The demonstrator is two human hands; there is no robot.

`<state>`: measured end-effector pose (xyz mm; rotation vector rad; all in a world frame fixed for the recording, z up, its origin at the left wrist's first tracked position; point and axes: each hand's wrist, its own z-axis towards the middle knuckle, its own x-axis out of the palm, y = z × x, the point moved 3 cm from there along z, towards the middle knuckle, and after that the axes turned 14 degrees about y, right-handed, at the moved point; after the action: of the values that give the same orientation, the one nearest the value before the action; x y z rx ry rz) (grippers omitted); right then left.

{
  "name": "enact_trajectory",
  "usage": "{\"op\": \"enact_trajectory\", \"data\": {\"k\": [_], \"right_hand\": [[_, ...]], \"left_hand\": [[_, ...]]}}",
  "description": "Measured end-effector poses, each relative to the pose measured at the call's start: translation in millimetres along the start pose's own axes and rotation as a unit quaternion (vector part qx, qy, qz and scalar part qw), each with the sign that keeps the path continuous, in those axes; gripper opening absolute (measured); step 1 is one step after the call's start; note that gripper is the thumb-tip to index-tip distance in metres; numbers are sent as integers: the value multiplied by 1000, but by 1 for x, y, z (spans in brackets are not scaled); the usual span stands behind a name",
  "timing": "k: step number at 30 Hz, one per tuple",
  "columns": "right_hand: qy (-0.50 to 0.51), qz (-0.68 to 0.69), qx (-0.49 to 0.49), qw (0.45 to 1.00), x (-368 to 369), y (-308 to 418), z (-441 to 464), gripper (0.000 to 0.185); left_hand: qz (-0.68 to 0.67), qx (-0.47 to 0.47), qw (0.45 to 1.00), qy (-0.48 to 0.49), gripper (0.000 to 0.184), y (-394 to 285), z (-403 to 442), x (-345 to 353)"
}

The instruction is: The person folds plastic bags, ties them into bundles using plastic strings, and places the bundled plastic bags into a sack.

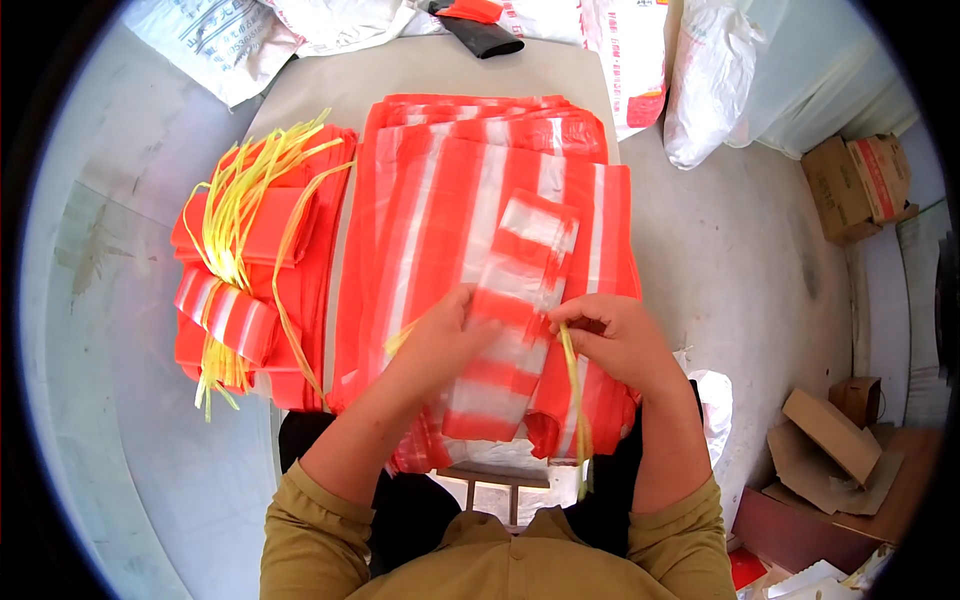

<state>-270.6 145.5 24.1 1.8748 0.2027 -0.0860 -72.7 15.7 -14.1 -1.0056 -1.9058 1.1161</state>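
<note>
A folded bundle of red-and-white striped plastic bags [497, 365] lies slanted on a larger stack of striped plastic bags [420, 210]. My left hand [447, 335] is over the left side of the bundle; its fingers are smeared by motion, so their grip is unclear. The end of a yellow strip shows by the left wrist. My right hand [620, 342] is closed at the bundle's right edge, pinching a yellow plastic strip [574, 400] between thumb and fingers. That strip hangs down toward my lap.
To the left, yellow strips [228, 225] lie across red folded bags [318, 260] and a small striped roll [238, 322]. White printed sacks [625, 60] and a black-and-red item [482, 35] are at the back. Cardboard boxes [850, 190] stand on the right.
</note>
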Motion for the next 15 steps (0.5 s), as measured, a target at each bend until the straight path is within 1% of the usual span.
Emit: {"op": "enact_trajectory", "data": {"k": [1,2,4,5,7,10,13,14,15], "right_hand": [[-5,-21,-12,1000,1,2,2,18],[-10,-42,-25,999,2,4,4,17],[-29,-77,-44,996,1,6,6,15],[-42,-91,-51,994,1,5,7,15],[-70,-102,-58,991,2,4,10,14],[-108,-92,-68,988,4,5,13,13],[-124,-76,-84,986,7,8,15,13],[-126,-70,-83,986,8,9,15,13],[-128,-63,-81,986,8,9,16,14]], "left_hand": [[24,6,1000,0,39,-2,-1,-2],[100,12,994,-29,34,-5,-4,-7],[249,24,964,-85,26,-17,-12,-15],[336,38,935,-110,23,-25,-16,-16],[500,64,849,-156,17,-41,-24,-15],[605,154,752,-212,12,-42,-25,-21],[643,198,717,-184,8,-44,-22,-29],[675,177,704,-131,10,-46,-22,-31],[636,154,745,-132,10,-47,-22,-32]]}}
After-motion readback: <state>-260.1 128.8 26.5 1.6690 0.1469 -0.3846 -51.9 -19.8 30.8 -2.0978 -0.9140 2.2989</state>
